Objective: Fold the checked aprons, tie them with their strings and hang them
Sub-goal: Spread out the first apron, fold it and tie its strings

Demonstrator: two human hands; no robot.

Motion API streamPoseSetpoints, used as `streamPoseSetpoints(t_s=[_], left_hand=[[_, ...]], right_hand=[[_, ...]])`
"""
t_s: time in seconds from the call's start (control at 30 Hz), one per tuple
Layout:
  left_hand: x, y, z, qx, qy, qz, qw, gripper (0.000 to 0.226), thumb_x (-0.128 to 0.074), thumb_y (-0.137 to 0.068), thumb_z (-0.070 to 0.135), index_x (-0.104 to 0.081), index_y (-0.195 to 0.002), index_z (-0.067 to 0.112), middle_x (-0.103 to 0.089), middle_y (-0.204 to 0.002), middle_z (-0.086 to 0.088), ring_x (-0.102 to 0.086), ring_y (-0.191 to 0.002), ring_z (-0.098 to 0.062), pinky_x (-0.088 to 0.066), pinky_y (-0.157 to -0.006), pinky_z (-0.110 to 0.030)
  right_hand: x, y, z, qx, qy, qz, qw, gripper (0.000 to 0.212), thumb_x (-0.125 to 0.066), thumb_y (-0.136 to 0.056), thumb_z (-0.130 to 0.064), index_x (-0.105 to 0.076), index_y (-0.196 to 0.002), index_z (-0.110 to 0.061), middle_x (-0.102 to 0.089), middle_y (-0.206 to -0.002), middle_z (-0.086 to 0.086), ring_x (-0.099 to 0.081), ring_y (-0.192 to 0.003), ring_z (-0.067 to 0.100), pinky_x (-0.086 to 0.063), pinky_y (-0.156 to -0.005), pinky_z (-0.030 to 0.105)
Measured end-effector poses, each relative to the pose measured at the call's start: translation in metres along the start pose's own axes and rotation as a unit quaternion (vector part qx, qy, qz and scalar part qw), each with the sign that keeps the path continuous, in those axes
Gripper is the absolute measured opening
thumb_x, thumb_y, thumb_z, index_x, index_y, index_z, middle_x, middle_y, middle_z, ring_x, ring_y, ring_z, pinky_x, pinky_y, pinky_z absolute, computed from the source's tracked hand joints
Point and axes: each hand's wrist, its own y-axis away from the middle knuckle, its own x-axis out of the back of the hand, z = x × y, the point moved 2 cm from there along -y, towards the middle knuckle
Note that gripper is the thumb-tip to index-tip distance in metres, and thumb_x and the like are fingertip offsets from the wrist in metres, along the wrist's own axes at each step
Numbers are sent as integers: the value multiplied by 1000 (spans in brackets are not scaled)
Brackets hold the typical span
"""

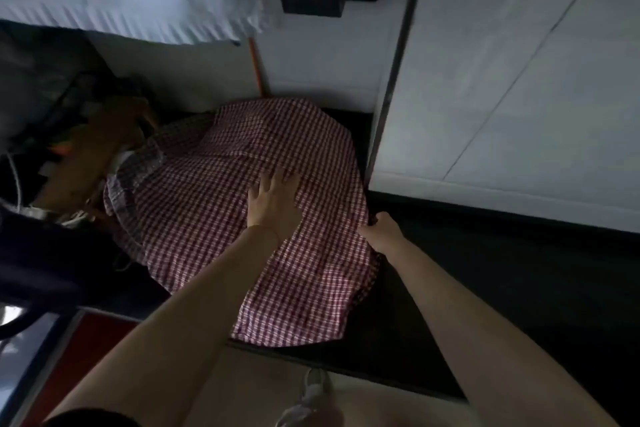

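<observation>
One red-checked apron (242, 204) lies spread over the dark counter (485, 288), its near edge hanging past the counter's front; as thin, light, limp cloth it will likely wrinkle and slide unless pinned, so hems and corners look like the best places to take hold. The left hand (273, 201) lies flat on the middle of the cloth, fingers straight and spread, pressing it down. The right hand (381, 229) curls its fingers round the cloth's right edge, gripping it.

Apron (221, 218) spread on worktop (519, 288), overhanging front edge. L hand (273, 204) flat on it mid; R hand (382, 230) at its right edge.
</observation>
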Motion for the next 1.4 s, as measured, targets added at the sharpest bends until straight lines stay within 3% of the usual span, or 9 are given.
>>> streamPoseSetpoints(t_s=[0.13, 0.2, 0.3, 0.5, 0.8, 0.97, 1.07, 1.17, 1.4], left_hand=[[-7, -1, -9, -22, -20, -10, 1000, 72, -52, -91, 32, -17, -154, 26, -9, -163, -8, -9, -148, -33, -20, -117, -52], [-7, -4, -9, -31, -14, -4, 999, 71, -53, -90, 31, -20, -153, 26, -11, -162, -8, -9, -148, -33, -19, -117, -52], [-2, -8, -5, -57, -6, 14, 998, 69, -56, -89, 33, -25, -151, 26, -14, -162, -7, -6, -149, -29, -16, -118, -52], [11, -7, 37, -94, 46, 71, 992, 63, -49, -92, 38, -30, -150, 23, -20, -161, -4, -9, -150, -24, -5, -121, -53], [-14, 25, 168, -152, 64, 31, 986, 64, -45, -96, 37, -22, -154, 24, -12, -164, -3, -1, -151, -23, -6, -121, -48], [-59, 60, 247, -151, 78, -34, 985, 80, -54, -91, 19, -9, -157, 27, 9, -165, -3, 13, -151, -24, -32, -114, -44], [-94, 82, 297, -125, 34, -57, 990, 81, -54, -93, 23, -4, -157, 27, 10, -164, -6, 11, -151, -27, -30, -115, -47], [-123, 97, 331, -111, -19, -115, 987, 81, -48, -96, 46, 2, -157, 28, 11, -164, -5, 10, -150, -28, -17, -116, -57], [-168, 124, 368, -151, -46, -258, 953, 83, -38, -94, 66, 6, -156, 33, 12, -164, 1, 12, -151, -28, -2, -120, -58]], right_hand=[[-10, -6, -1, -29, -50, 38, 998, 27, -67, -90, -38, -60, -85, -12, -63, -91, 7, -61, -80, 17, -49, -68, 28], [-10, -3, -9, -18, -38, 69, 997, 31, -66, -92, -33, -55, -70, -15, -62, -82, 6, -59, -73, 17, -48, -62, 28], [-5, 10, -29, 36, -15, 34, 999, 24, -72, -89, -33, -68, -86, -10, -69, -96, 6, -65, -88, 18, -52, -77, 29], [52, 64, -41, 109, 24, 13, 994, 31, -70, -89, -40, -65, -86, -10, -68, -87, -1, -63, -80, 12, -45, -70, 23], [199, 106, 60, 81, 79, 228, 967, 26, -57, -96, -31, -68, -88, -9, -67, -86, 5, -60, -78, 18, -42, -61, 28], [291, 133, 147, 12, 46, 434, 900, 30, -49, -97, -21, -50, -71, -5, -52, -71, 9, -45, -60, 21, -31, -53, 33], [345, 146, 205, -71, 74, 498, 861, 27, -44, -99, -23, -58, -87, -3, -62, -97, 17, -55, -82, 31, -43, -69, 37], [374, 140, 240, -170, 261, 441, 842, 43, -53, -94, -33, -55, -125, -4, -43, -142, 21, -36, -133, 38, -31, -110, 53], [355, 100, 254, 98, 405, 219, 882, 70, -63, -87, -34, -33, -149, -21, -31, -157, 6, -29, -143, 24, -30, -115, 49]])
